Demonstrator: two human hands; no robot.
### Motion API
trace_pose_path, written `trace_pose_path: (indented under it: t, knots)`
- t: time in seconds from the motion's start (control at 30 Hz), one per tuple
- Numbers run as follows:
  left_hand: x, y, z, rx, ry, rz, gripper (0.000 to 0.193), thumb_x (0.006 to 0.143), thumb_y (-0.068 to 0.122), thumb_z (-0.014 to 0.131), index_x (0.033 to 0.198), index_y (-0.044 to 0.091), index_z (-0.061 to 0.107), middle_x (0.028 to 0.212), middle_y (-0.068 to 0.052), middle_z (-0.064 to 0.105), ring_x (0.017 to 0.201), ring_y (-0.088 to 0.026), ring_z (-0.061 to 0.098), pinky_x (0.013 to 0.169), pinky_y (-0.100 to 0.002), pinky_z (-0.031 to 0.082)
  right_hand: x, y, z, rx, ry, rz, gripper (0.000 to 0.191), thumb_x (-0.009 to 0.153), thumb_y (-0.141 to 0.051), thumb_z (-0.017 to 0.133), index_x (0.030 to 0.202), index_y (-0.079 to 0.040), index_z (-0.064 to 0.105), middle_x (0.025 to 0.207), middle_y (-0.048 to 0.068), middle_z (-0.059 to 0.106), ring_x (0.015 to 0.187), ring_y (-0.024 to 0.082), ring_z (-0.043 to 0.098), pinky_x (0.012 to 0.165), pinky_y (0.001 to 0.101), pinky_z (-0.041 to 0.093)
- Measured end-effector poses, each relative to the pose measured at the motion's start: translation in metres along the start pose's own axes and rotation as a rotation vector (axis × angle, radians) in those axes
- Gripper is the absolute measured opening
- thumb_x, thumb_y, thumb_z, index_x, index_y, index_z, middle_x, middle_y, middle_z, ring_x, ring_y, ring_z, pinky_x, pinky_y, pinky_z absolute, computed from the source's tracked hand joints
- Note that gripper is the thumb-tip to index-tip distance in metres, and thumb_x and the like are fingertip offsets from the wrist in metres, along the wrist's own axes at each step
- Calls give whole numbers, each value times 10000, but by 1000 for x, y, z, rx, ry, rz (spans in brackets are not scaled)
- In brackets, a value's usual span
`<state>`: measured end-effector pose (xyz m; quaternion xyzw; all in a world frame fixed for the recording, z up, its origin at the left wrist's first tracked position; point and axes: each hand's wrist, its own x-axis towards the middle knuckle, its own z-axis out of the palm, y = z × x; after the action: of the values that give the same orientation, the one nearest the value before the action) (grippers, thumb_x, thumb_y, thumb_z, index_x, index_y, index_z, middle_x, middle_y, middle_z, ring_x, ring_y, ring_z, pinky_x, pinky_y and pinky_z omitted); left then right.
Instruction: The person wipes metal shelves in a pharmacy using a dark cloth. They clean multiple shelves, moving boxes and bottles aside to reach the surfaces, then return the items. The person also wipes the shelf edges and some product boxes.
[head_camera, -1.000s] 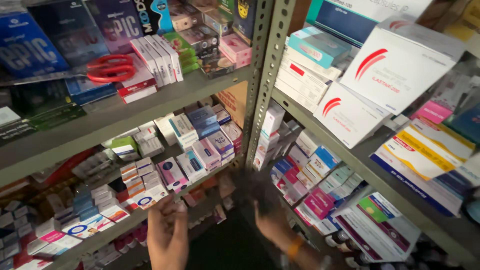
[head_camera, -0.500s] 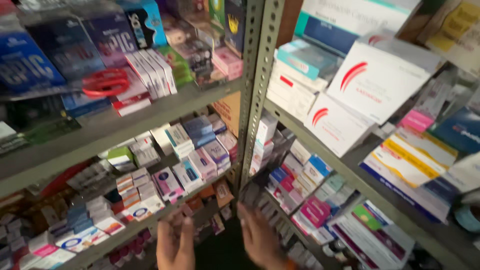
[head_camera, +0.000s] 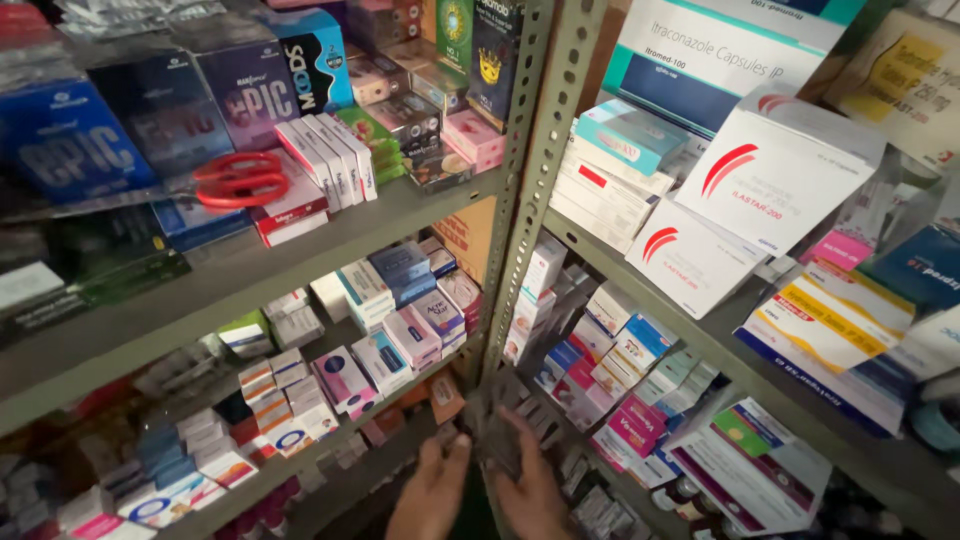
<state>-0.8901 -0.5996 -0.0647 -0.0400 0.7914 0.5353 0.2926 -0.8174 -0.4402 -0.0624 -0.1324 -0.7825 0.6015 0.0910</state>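
Above my left hand sit red-handled scissors and dark blue boxes; beside my right hand, magenta packs; higher right, white cartons with red swooshes on grey-green shelving.

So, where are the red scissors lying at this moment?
In the head view, the red scissors lie on the upper shelf at the left, in front of the dark blue boxes and just left of a row of white cartons.

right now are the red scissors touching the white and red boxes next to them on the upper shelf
Touching. The head view shows the red scissors with their handle loops resting on the white and red boxes, no gap between them.
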Motion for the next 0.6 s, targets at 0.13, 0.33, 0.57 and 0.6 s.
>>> trace_pose_path:
  t: [0.13, 0.33, 0.57, 0.6]
  knots:
    - [20, -2, 11, -67, -3, 477, 510, 1061, 385, 568, 1482, 122, 452, 1433, -274, 515, 1382, -384, 359, 1109, -429, 272, -8, -34, 5, 157, -13, -204, 697, 754, 38, 577, 1436, -29, 452, 1341, 156, 660, 1288, 241, 625, 1088, 346, 465]
    - [14, 12, -15, -261, -189, 423, 424, 979, 371, 576, 1306, 103, 612, 1174, -197, 746, 1153, -283, 692, 1009, -357, 507, -25, -48, 23, 18, -222, -82, 721, 816, -23, 706, 1477, -66, 422, 1419, 155, 583, 1371, 222, 520, 1138, 330, 355]
    - [7, 18, -61, -97, -191, 387, 423, 966, 366, 571, 1314, 134, 630, 1195, -171, 738, 1190, -278, 692, 1003, -339, 499, -28, -55, 66, 102, -179, -50, 688, 843, 22, 699, 1470, -51, 423, 1432, 177, 556, 1380, 228, 517, 1136, 333, 361]
    - [8, 15, -65, -88, -197, 369, 424, 969, 369, 572, 1318, 136, 628, 1202, -176, 732, 1199, -284, 685, 1008, -339, 493, -28, -58, 71, 29, -165, -38, 693, 836, 25, 702, 1469, -54, 429, 1420, 177, 564, 1372, 226, 526, 1130, 331, 365]
